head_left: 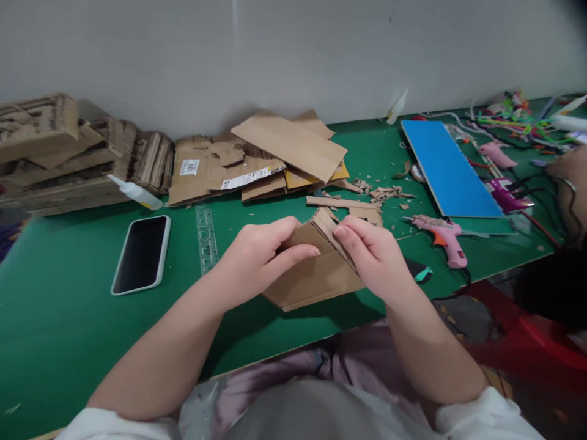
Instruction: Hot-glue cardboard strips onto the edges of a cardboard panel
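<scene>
Between my two hands is a piece of brown cardboard [312, 281], tilted above the green table near its front edge. My left hand [275, 250] grips its left side, thumb lying on the face and fingers hidden behind. At the upper right edge my right hand [371, 250] pinches a narrow folded strip of the cardboard between thumb and fingers. Just behind the hands lie thin cardboard strips [342, 202] and torn scraps [389, 194]. A dark tool with a teal end [422, 273] is partly hidden by my right wrist.
A phone [140, 255], a clear ruler [206, 238] and a glue bottle [137, 194] lie left. Cardboard sheets [288, 143] and stacked cardboard [41, 146] line the wall. At right are a pink glue gun [447, 238], a blue board [452, 168], cables and another person's arm [568, 177].
</scene>
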Demonstrator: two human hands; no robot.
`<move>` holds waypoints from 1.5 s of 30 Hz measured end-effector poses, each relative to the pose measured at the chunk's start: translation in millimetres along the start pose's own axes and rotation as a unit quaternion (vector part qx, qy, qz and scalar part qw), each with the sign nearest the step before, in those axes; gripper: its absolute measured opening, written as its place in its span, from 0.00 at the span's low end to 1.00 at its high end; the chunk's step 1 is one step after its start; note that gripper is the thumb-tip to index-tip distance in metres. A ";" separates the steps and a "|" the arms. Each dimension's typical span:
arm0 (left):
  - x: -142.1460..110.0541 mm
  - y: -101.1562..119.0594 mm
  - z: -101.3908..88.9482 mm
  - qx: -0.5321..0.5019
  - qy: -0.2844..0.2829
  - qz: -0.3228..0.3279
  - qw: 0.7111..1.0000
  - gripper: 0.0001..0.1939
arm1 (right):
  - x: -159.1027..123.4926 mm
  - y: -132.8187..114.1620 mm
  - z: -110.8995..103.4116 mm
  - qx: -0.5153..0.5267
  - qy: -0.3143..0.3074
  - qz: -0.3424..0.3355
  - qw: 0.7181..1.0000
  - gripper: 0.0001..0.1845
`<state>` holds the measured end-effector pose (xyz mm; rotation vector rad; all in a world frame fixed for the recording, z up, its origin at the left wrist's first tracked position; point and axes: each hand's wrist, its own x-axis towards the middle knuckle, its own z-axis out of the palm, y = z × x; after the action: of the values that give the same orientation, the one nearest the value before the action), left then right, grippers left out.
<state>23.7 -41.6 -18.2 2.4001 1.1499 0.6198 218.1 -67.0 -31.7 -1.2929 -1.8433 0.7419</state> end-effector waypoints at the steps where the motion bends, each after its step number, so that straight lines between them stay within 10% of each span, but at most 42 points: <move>1: 0.1 0.4 0.5 0.001 0.005 -0.001 1.000 0.21 | -0.3 0.0 0.7 -0.002 0.004 0.000 1.000 0.18; 12: 2.8 -2.7 -0.3 -0.038 -0.037 0.008 0.999 0.21 | 2.6 6.4 -6.5 0.048 -0.063 0.032 0.996 0.22; 45: 4.6 -2.1 6.4 -0.082 -0.062 0.005 0.995 0.21 | 0.3 -0.7 9.4 0.001 -0.003 0.028 1.000 0.19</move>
<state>28.5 -37.8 -23.6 2.2712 0.9963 0.5380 209.9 -67.3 -36.2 -1.3461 -1.8166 0.7773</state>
